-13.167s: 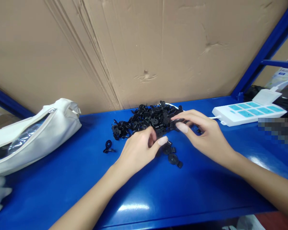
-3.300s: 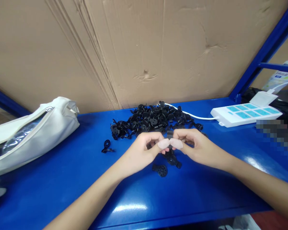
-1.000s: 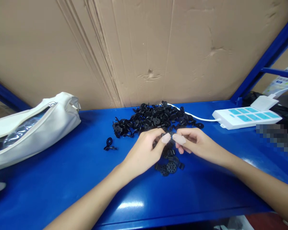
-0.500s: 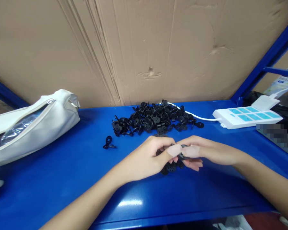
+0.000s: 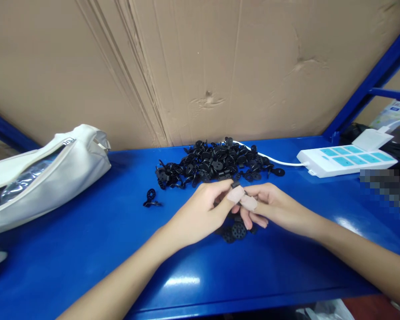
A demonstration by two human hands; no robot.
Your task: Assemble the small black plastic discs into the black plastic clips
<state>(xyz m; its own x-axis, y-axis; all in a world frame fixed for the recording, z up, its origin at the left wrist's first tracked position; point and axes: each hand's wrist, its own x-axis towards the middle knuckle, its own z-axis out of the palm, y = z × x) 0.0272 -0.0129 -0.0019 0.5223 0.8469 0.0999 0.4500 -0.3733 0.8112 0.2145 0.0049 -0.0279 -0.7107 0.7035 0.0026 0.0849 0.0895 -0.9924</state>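
My left hand and my right hand meet over the blue shelf, thumbs side by side. Between them they pinch a black plastic clip, mostly covered by the fingers. Both thumbs have pale tape or plaster round their tips. Below the hands lie several black clips with round, perforated discs, partly hidden by my fingers. Behind the hands rises a heap of similar black clips. One clip lies apart, to the left of the heap.
A white power strip with a plugged-in adapter stands at the right, its white cable running behind the heap. An open white bag lies at the left. Cardboard backs the blue shelf, and blue posts frame both sides.
My right hand has shifted left and its wrist has turned. The clip between the thumbs has changed angle, now showing above the left thumb. More of the discs below is visible.
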